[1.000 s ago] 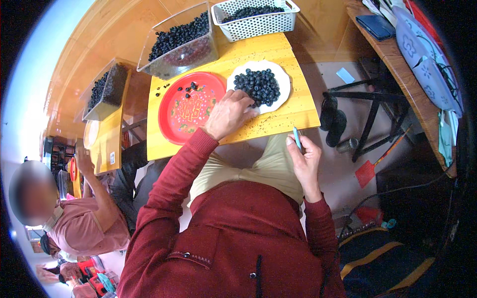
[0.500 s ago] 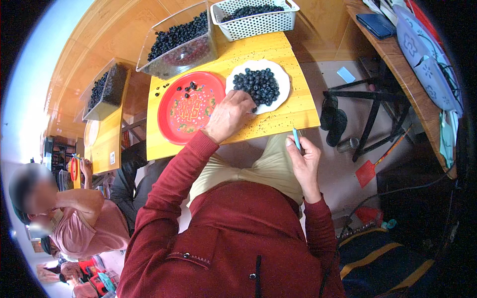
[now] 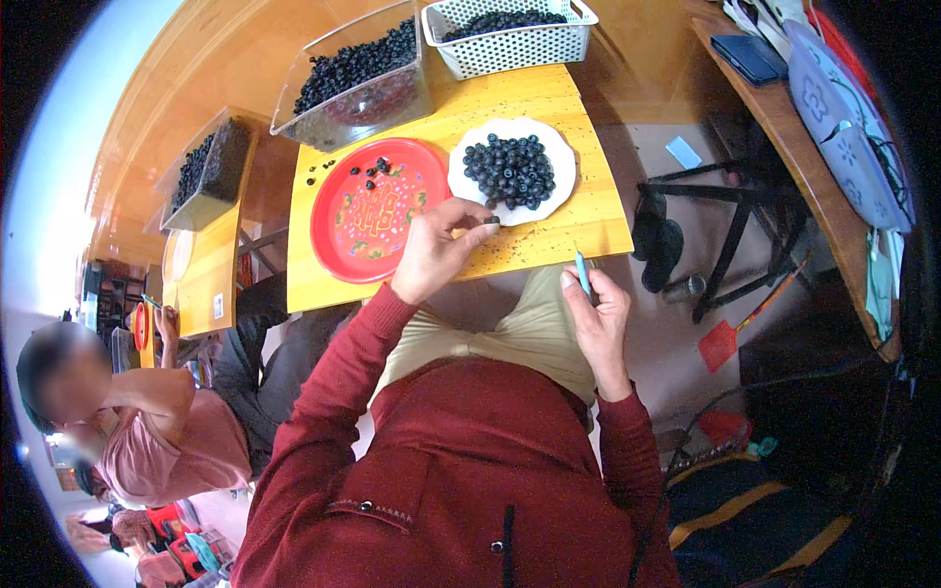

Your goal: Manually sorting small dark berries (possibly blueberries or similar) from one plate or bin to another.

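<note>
My left hand (image 3: 438, 242) pinches a single blueberry (image 3: 492, 220) between thumb and fingers, just off the near edge of a white plate (image 3: 566, 184). A heap of blueberries (image 3: 510, 169) lies on that plate. To the left, a round red tray (image 3: 328, 245) with a printed pattern bears a few berries (image 3: 376, 173) near its far side. My right hand (image 3: 601, 318), beyond the table's front edge and over my thigh, is closed around a thin light-blue pen-like tool (image 3: 583, 272) that points up. Its exact kind is not clear.
At the back of the yellow table (image 3: 480, 103) stand a clear bin (image 3: 368, 113) and a white perforated basket (image 3: 510, 54), both holding blueberries. Another clear bin (image 3: 211, 186) is on a table to the left, where a person (image 3: 176, 431) sits. A black folding stool frame (image 3: 735, 225) stands at right.
My left hand has drawn back from the plate's near edge, toward me and left, with a blueberry now visible in its fingertips. My right hand stays nearly still with the light-blue tool.
</note>
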A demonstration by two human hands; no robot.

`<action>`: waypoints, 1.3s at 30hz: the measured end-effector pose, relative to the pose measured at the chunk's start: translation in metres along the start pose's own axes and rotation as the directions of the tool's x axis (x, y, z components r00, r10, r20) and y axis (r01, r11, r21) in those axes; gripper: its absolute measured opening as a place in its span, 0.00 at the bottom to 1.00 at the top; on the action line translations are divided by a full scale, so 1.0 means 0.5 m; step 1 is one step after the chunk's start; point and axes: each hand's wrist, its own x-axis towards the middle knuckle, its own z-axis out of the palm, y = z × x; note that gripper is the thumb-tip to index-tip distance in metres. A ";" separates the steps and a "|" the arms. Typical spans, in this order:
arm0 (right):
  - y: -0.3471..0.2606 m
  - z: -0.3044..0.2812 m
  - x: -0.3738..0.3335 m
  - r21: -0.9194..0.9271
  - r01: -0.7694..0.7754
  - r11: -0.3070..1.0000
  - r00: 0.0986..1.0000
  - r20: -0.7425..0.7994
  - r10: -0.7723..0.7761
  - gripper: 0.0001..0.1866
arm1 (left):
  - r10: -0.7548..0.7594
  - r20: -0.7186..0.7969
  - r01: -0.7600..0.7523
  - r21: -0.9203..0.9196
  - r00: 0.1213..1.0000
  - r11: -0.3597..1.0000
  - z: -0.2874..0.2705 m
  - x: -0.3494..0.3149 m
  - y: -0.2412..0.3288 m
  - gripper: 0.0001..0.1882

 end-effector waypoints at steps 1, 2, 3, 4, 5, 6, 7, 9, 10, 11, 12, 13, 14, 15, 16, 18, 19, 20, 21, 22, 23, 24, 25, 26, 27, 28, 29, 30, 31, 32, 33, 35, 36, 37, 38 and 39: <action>-0.006 0.004 0.002 -0.003 0.005 1.000 1.000 0.004 -0.004 0.09 | -0.145 -0.018 0.135 -0.263 0.989 0.955 -0.001 -0.011 -0.001 0.07; -0.011 0.010 0.004 -0.003 0.006 1.000 1.000 0.010 -0.006 0.09 | -0.286 0.001 0.247 -0.509 0.958 0.825 -0.002 -0.023 -0.002 0.07; -0.017 0.015 0.006 0.008 0.000 1.000 1.000 0.031 0.000 0.09 | -0.312 -0.015 0.241 -0.601 0.950 0.762 -0.001 -0.033 -0.001 0.06; -0.022 0.021 0.009 0.018 -0.007 1.000 0.999 0.052 0.006 0.09 | -0.316 -0.020 0.241 -0.602 0.949 0.761 0.000 -0.044 -0.001 0.06; -0.027 0.028 0.011 0.017 -0.006 1.000 0.998 0.059 0.005 0.09 | -0.380 0.025 0.281 -0.718 0.924 0.636 0.001 -0.054 -0.001 0.07; -0.031 0.034 0.013 0.020 -0.001 1.000 0.997 0.079 0.000 0.10 | -0.435 0.078 0.309 -0.814 0.897 0.492 0.002 -0.064 0.000 0.09; -0.036 0.041 0.015 0.023 0.004 1.000 0.995 0.100 -0.006 0.10 | -0.431 0.126 0.327 -0.840 0.893 0.432 -0.001 -0.072 0.002 0.09; -0.055 0.064 0.013 0.013 0.005 1.000 0.993 0.120 -0.006 0.10 | -0.438 0.161 0.320 -0.892 0.884 0.319 -0.002 -0.090 0.015 0.09; -0.061 0.073 0.013 0.005 0.005 1.000 0.991 0.132 -0.006 0.10 | -0.435 0.202 0.314 -0.928 0.877 0.202 -0.001 -0.096 0.021 0.09; -0.056 0.076 0.014 -0.016 0.030 0.999 0.984 0.177 -0.027 0.12 | -0.437 0.209 0.324 -0.924 0.875 0.206 -0.002 -0.101 0.023 0.07; -0.059 0.081 0.014 -0.017 0.030 0.999 0.983 0.183 -0.026 0.12 | -0.440 0.205 0.320 -0.925 0.874 0.204 -0.002 -0.106 0.026 0.07; -0.066 0.088 0.014 -0.025 0.057 0.998 0.976 0.213 -0.051 0.13 | -0.433 0.215 0.301 -0.943 0.875 0.142 -0.003 -0.109 0.030 0.07; -0.075 0.094 0.014 -0.032 0.084 0.996 0.967 0.242 -0.074 0.14 | -0.425 0.224 0.282 -0.956 0.877 0.079 -0.005 -0.112 0.033 0.06; -0.091 0.100 0.015 -0.052 0.111 0.992 0.961 0.261 -0.094 0.17 | -0.428 0.221 0.279 -0.957 0.876 0.078 -0.007 -0.115 0.035 0.06; -0.089 0.108 0.013 -0.053 0.111 0.992 0.960 0.266 -0.093 0.17 | -0.430 0.223 0.272 -0.961 0.875 0.055 -0.008 -0.118 0.037 0.06; -0.084 0.121 0.011 -0.005 0.201 0.980 0.945 0.266 -0.192 0.19 | -0.433 0.222 0.261 -0.965 0.874 0.032 -0.011 -0.122 0.040 0.06; -0.093 0.120 0.011 -0.052 0.194 0.980 0.940 0.294 -0.171 0.19 | -0.425 0.233 0.252 -0.968 0.875 -0.014 -0.012 -0.125 0.042 0.06; -0.093 0.122 0.011 -0.052 0.195 0.979 0.939 0.297 -0.171 0.19 | -0.416 0.244 0.242 -0.968 0.876 -0.059 -0.012 -0.128 0.045 0.06; -0.093 0.124 0.010 -0.073 0.241 0.968 0.932 0.295 -0.210 0.18 | -0.417 0.243 0.240 -0.969 0.876 -0.059 -0.013 -0.129 0.049 0.06; -0.093 0.126 0.009 -0.094 0.287 0.953 0.923 0.293 -0.249 0.18 | -0.395 0.247 0.236 -0.969 0.885 -0.078 -0.012 -0.131 0.053 0.06; -0.098 0.126 0.007 -0.093 0.287 0.953 0.923 0.294 -0.249 0.18 | -0.373 0.251 0.232 -0.968 0.893 -0.096 -0.012 -0.132 0.055 0.07; -0.105 0.125 0.005 -0.118 0.287 0.951 0.919 0.313 -0.239 0.17 | -0.375 0.249 0.230 -0.969 0.893 -0.095 -0.012 -0.135 0.056 0.07; -0.109 0.126 0.003 -0.142 0.288 0.947 0.915 0.332 -0.229 0.16 | -0.378 0.261 0.234 -0.965 0.888 -0.117 -0.012 -0.137 0.057 0.07; -0.109 0.128 0.002 -0.141 0.288 0.947 0.915 0.334 -0.228 0.16 | -0.380 0.273 0.237 -0.961 0.884 -0.139 -0.013 -0.139 0.057 0.08; -0.108 0.129 0.000 -0.147 0.312 0.939 0.913 0.320 -0.254 0.16 | -0.381 0.272 0.236 -0.962 0.883 -0.139 -0.014 -0.140 0.059 0.08; -0.108 0.130 -0.001 -0.154 0.336 0.929 0.910 0.306 -0.278 0.16 | -0.369 0.280 0.230 -0.958 0.886 -0.173 -0.016 -0.140 0.062 0.07; -0.109 0.130 -0.001 -0.154 0.336 0.929 0.910 0.307 -0.278 0.16 | -0.356 0.287 0.224 -0.952 0.889 -0.207 -0.017 -0.141 0.064 0.07; -0.111 0.128 -0.002 -0.167 0.344 0.924 0.907 0.312 -0.281 0.16 | -0.357 0.287 0.224 -0.952 0.889 -0.208 -0.016 -0.142 0.064 0.07; -0.112 0.127 -0.002 -0.180 0.352 0.919 0.905 0.317 -0.284 0.16 | -0.335 0.280 0.218 -0.953 0.899 -0.213 -0.016 -0.144 0.063 0.07; -0.111 0.128 -0.003 -0.180 0.351 0.919 0.905 0.318 -0.283 0.16 | -0.314 0.274 0.212 -0.953 0.909 -0.219 -0.015 -0.145 0.063 0.07; -0.110 0.128 -0.004 -0.174 0.358 0.917 0.902 0.320 -0.291 0.16 | -0.315 0.274 0.212 -0.953 0.909 -0.219 -0.015 -0.146 0.065 0.07; -0.109 0.130 -0.005 -0.168 0.364 0.916 0.899 0.321 -0.298 0.16 | -0.339 0.280 0.213 -0.951 0.898 -0.223 -0.016 -0.148 0.072 0.07; -0.110 0.131 -0.005 -0.168 0.371 0.913 0.898 0.315 -0.307 0.16 | -0.340 0.280 0.212 -0.951 0.898 -0.223 -0.017 -0.148 0.074 0.07; -0.111 0.132 -0.005 -0.168 0.378 0.911 0.897 0.308 -0.316 0.16 | -0.356 0.282 0.213 -0.951 0.891 -0.223 -0.018 -0.149 0.076 0.07; -0.112 0.131 -0.006 -0.167 0.377 0.911 0.897 0.308 -0.315 0.16 | -0.372 0.285 0.213 -0.951 0.883 -0.222 -0.019 -0.150 0.077 0.06; -0.112 0.131 -0.007 -0.174 0.376 0.910 0.899 0.307 -0.313 0.15 | -0.373 0.285 0.213 -0.952 0.883 -0.221 -0.018 -0.152 0.076 0.06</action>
